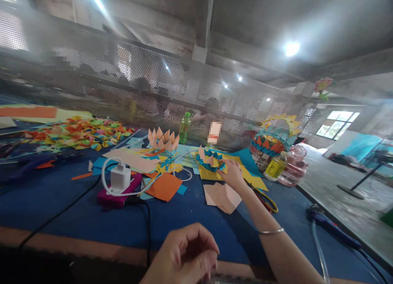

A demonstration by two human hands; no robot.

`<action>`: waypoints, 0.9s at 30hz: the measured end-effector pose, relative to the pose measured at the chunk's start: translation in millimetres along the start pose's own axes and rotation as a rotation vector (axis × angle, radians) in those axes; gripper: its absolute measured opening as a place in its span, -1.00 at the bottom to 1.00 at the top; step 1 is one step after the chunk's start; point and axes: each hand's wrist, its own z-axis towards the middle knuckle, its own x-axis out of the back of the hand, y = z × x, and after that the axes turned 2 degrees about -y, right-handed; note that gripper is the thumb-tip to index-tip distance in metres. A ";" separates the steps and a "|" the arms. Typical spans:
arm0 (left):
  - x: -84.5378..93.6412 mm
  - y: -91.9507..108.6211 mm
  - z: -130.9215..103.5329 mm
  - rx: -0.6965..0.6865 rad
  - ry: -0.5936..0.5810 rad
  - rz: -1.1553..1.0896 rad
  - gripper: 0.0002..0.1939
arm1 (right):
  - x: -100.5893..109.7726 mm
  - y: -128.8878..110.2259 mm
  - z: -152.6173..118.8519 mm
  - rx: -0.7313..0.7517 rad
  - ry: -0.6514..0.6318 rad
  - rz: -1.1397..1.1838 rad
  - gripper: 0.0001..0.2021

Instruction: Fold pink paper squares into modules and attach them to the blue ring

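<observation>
Reaching across the table, my right hand (232, 174) touches the right side of a ring of folded blue and pink paper points (210, 159); its fingers are bent at the ring's edge. The ring rests on yellow paper sheets (254, 178). Close to the camera, above the table's front edge, my left hand (192, 253) is curled with thumb and fingers together; anything inside it is hidden. Pale pink paper squares (222, 197) lie between the hands. Further left stands a ring of peach paper points (163, 140), with orange sheets (166, 187) in front of it.
A white charger (120, 178) sits in a magenta power strip (113, 198) with cables. Folded paper pieces (92, 132) are heaped at left. Bottles (184, 127), a paper basket (267, 149) and a pink jug (293, 167) stand behind. A glue gun (334, 226) lies right.
</observation>
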 end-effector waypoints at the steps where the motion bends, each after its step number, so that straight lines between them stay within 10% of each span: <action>1: 0.4 4.3 7.7 -0.016 -0.034 0.049 -0.73 | 6.7 3.1 -3.4 -0.012 -0.010 0.001 -0.69; 15: 23.3 15.5 161.9 -0.158 -0.059 0.551 -0.82 | 34.4 32.9 -47.9 -0.055 -0.294 -0.024 -0.71; 27: 45.3 1.3 165.7 -0.276 0.052 0.605 -0.87 | 31.1 40.4 -44.6 -0.059 -0.307 0.120 -0.77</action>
